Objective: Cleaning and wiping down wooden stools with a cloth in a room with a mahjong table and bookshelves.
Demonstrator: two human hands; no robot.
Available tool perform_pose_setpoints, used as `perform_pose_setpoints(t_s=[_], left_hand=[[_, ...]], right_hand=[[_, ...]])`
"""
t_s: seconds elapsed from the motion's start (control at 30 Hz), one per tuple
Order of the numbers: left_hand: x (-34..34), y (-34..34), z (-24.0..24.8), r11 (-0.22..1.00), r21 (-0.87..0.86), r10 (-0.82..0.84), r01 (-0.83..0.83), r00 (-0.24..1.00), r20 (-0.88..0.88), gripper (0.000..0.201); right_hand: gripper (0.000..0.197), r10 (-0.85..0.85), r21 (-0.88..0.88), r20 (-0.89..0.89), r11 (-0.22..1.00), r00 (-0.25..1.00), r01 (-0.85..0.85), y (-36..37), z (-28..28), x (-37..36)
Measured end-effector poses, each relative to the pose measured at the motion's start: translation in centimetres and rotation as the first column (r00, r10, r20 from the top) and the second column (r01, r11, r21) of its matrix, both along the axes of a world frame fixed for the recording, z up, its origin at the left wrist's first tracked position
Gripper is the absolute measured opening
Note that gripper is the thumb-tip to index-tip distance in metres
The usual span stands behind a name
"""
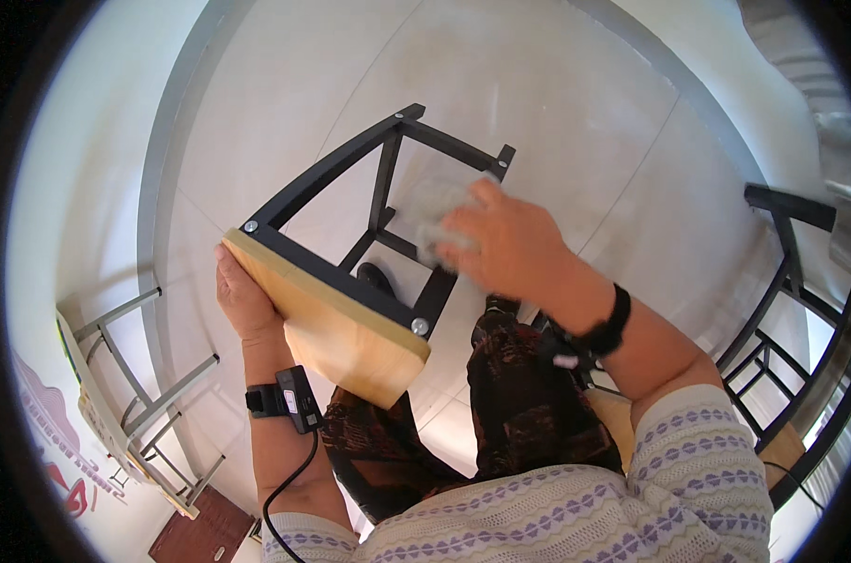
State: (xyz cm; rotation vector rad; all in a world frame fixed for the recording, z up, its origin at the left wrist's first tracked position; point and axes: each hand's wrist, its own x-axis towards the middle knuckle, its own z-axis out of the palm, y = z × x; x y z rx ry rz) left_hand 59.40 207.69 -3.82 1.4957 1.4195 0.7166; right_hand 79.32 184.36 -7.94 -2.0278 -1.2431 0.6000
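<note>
A small stool with a pale wooden seat (346,324) and a black frame (327,174) is tipped on its side before my knees, its legs pointing away. My left hand (247,296) grips the far-left edge of the seat, with the fingers along its face and partly hidden. A light grey cloth (435,211), smeared by motion, is bunched in my right hand (505,239). That hand hovers over the stool's right-hand legs; whether the cloth touches them, I cannot tell. Silver screw heads show at the frame's corners.
Black metal-framed chairs (791,310) stand at the right. A folding table or chair with grey legs (130,375) leans at the left wall. A brown board (203,525) lies at lower left. My shoe (376,279) shows through the frame. A cable runs from my left wrist device (297,399).
</note>
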Motion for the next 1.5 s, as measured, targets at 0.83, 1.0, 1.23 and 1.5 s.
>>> perform_pose_setpoints(t_s=[0.83,1.0,1.23,1.5], left_hand=[[-0.2,0.4,-1.1,0.996,0.080,-0.036,0.040,0.998,-0.054,0.051],[-0.3,0.7,-1.3,0.986,0.152,-0.035,0.065,0.981,-0.192,0.055],[-2.4,0.9,-1.2,0.994,0.094,-0.048,0.048,0.999,-0.001,0.050],[-1.8,0.3,-1.3,0.993,0.096,-0.063,0.068,0.997,-0.054,0.052]], right_hand=[[0.031,-0.335,-0.264,0.040,0.905,0.941,0.334,-0.2,-13.8,5.8],[0.039,-0.286,-0.568,0.027,0.784,0.958,0.250,0.1,-15.8,9.1],[0.046,-0.355,-0.512,0.103,0.782,0.929,0.356,-0.5,-13.8,11.5],[0.035,-0.072,0.067,0.019,0.995,0.997,0.070,6.6,0.1,7.4]])
